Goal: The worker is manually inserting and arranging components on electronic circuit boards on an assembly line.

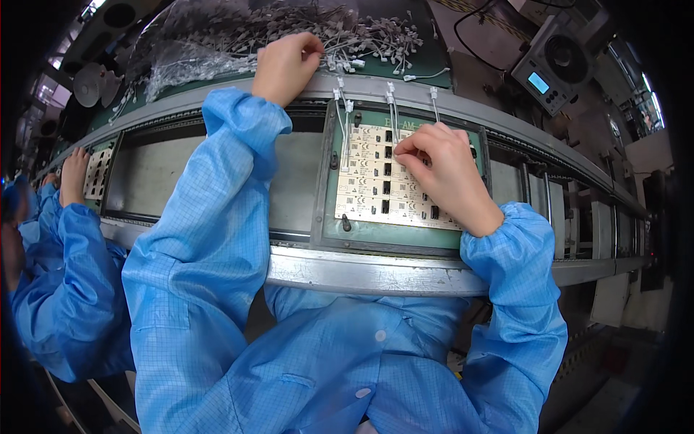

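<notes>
My right hand [439,168] is over a pale circuit board panel [361,189], its thumb and forefinger pinched at a row of black sockets. White cables [392,108] run from the rail down to these fingertips; the end in the pinch is hidden. The panel lies in a green fixture [376,236] with dark edges. Other white cables [345,134] lie over its left side. Farther off, my left hand [287,66] is bent with curled fingers at the edge of a heap of white cables [361,36]. What its fingertips hold, if anything, does not show.
Clear plastic bagging [191,72] lies by the heap. A metal rail [376,273] runs along the near side. At left, a co-worker's hand [73,176] touches another board [97,173]. A grey device with a lit screen [538,82] stands at far right.
</notes>
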Available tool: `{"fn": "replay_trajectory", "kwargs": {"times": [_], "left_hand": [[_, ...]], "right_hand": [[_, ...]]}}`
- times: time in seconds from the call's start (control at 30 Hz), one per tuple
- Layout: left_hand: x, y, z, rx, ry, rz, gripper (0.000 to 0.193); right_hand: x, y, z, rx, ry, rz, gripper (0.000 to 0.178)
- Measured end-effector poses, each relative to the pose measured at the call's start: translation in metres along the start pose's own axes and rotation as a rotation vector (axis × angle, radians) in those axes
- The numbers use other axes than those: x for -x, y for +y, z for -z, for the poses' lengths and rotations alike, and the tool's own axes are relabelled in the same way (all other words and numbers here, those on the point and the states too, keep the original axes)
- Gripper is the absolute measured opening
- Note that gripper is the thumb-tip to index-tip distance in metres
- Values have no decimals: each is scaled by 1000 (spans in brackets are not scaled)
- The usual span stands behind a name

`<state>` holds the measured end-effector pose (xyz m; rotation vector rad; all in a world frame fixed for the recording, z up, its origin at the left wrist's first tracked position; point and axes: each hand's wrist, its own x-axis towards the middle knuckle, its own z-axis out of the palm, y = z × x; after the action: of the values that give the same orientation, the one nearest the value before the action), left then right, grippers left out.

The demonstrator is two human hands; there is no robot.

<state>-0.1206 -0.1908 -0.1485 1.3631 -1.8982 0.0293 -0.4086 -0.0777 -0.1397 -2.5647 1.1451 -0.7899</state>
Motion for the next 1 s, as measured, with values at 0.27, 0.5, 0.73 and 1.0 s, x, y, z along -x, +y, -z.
{"fn": "replay_trajectory", "kwargs": {"times": [0.27, 0.5, 0.73, 1.0], "left_hand": [[-8, 14, 9, 588, -111, 372, 22], [-4, 11, 16, 759, -243, 653, 28], [6, 21, 10, 809, -41, 637, 23], [10, 8, 5, 351, -102, 210, 21]], "right_hand": [[-1, -7, 1, 53, 18, -103, 6], [1, -8, 3, 120, 32, -2, 4], [8, -15, 23, 166, -135, 116, 14], [-47, 54, 49, 293, 107, -42, 17]]}}
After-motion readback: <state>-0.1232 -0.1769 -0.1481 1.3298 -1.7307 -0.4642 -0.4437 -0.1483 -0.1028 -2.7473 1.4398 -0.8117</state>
